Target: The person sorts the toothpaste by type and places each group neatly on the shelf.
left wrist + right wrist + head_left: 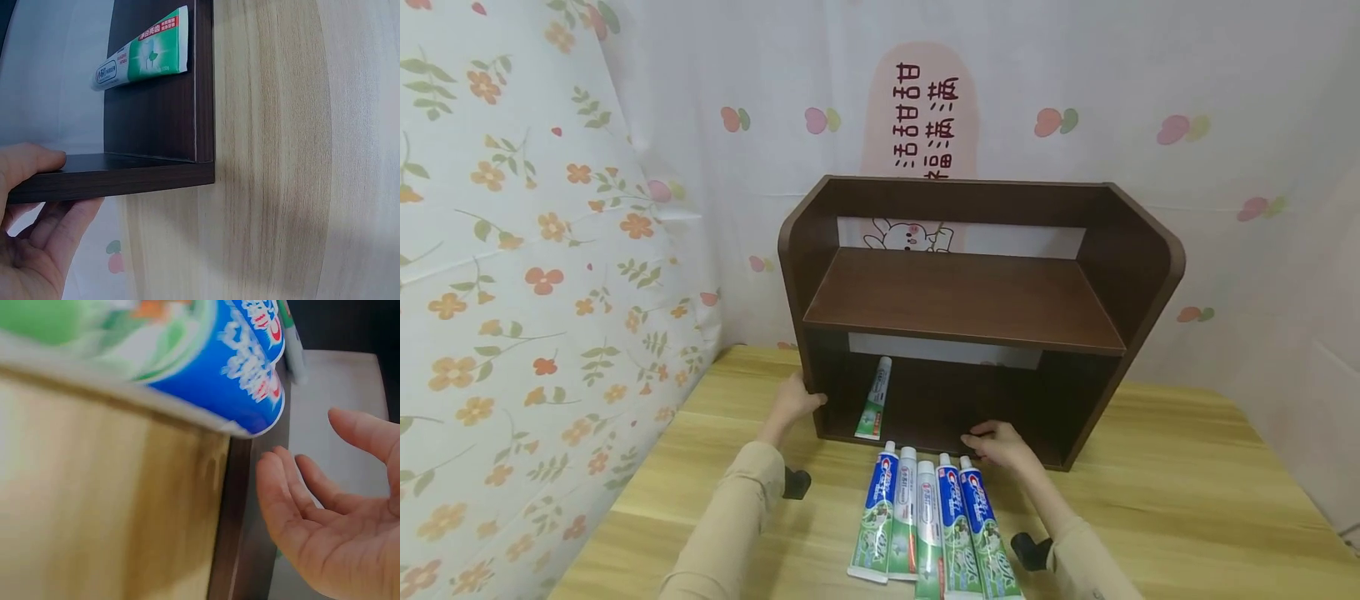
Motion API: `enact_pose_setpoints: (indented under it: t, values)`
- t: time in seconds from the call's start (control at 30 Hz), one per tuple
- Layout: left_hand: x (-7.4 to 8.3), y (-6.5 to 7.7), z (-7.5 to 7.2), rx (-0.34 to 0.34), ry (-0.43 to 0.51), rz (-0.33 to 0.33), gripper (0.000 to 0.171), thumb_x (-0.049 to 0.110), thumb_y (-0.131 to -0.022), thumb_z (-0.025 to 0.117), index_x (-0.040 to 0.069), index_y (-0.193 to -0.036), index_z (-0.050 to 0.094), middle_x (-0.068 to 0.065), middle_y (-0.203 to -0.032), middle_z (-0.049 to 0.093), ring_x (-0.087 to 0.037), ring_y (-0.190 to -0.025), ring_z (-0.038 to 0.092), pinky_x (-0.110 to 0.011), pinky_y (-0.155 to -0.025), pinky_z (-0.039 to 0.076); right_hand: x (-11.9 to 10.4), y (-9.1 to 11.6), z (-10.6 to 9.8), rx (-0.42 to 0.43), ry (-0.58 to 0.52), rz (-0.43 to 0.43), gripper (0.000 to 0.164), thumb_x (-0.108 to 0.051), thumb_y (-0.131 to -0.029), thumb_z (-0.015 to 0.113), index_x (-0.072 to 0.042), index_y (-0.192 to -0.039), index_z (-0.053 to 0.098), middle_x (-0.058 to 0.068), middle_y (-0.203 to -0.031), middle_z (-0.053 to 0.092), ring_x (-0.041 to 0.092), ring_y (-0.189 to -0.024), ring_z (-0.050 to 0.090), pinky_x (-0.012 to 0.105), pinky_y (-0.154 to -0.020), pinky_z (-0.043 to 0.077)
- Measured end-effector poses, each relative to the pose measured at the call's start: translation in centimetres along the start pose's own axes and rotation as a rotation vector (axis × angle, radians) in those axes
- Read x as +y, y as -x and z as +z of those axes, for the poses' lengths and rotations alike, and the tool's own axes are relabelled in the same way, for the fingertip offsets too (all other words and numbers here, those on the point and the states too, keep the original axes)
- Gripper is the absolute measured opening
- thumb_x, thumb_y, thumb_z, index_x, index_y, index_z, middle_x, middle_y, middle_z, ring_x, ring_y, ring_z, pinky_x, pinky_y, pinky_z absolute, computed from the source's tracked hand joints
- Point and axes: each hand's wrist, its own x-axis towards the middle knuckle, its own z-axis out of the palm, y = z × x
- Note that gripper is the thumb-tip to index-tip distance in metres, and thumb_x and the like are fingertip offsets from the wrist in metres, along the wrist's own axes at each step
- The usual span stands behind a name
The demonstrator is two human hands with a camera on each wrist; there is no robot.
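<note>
My left hand [796,402] grips the left side panel of a dark brown wooden shelf [962,296]. In the left wrist view the thumb lies on the panel's inner face and the fingers are outside it. A green and white toothpaste tube [876,400] lies in the lower compartment, near the left side, cap toward the back. Over the front of that compartment, right of centre, is my right hand [996,443], holding nothing. Its fingers are loosely bent with the thumb apart in the right wrist view, close to the blue caps-end of toothpaste tubes [250,394].
Several toothpaste tubes lie side by side on the wood-grain table [1180,500] before the shelf: blue and green ones [874,517] and white and green ones [928,525]. A floral curtain [535,250] hangs at the left, and a printed cloth [760,125] behind the shelf.
</note>
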Motion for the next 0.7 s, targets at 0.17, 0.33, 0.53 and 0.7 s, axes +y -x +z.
enact_pose_setpoints:
  t: [0.17,0.33,0.53,0.7]
  values:
    - [-0.1,-0.1,0.2,0.001,0.001,0.008,0.054,0.007,-0.079,0.059,-0.010,-0.126,0.040,-0.031,-0.121,0.052,-0.043,-0.111,0.052,-0.050,-0.091,0.046,1.7,2.1,-0.9,-0.018,-0.025,0.022,0.043,-0.016,-0.085,0.060,0.014,-0.114,0.048,0.013,-0.080,0.060,0.015,-0.067,0.055,0.029,-0.061,0.052]
    - [-0.3,0.0,0.2,0.010,-0.010,0.032,0.051,0.006,-0.077,0.059,-0.009,-0.123,0.043,-0.031,-0.119,0.054,-0.043,-0.108,0.054,-0.050,-0.090,0.046,2.9,4.0,-1.1,-0.050,-0.081,0.028,0.040,-0.013,-0.087,0.057,0.013,-0.115,0.045,0.009,-0.079,0.056,0.013,-0.066,0.051,0.025,-0.057,0.048]
    - [-0.2,0.0,0.0,-0.005,-0.022,0.026,0.052,0.007,-0.078,0.059,-0.009,-0.124,0.042,-0.031,-0.120,0.053,-0.044,-0.109,0.053,-0.051,-0.091,0.045,3.6,5.5,-1.1,-0.103,-0.071,0.015,0.047,-0.015,-0.085,0.061,0.015,-0.116,0.042,0.013,-0.085,0.058,0.014,-0.067,0.054,0.026,-0.057,0.049]
    - [0.0,0.1,0.0,-0.018,-0.014,0.015,0.053,0.007,-0.078,0.058,-0.008,-0.126,0.040,-0.031,-0.122,0.052,-0.044,-0.112,0.051,-0.050,-0.093,0.044,4.2,6.0,-0.4,-0.122,-0.009,0.024,0.059,-0.018,-0.077,0.071,0.014,-0.119,0.044,0.011,-0.087,0.059,0.014,-0.067,0.054,0.028,-0.057,0.050]
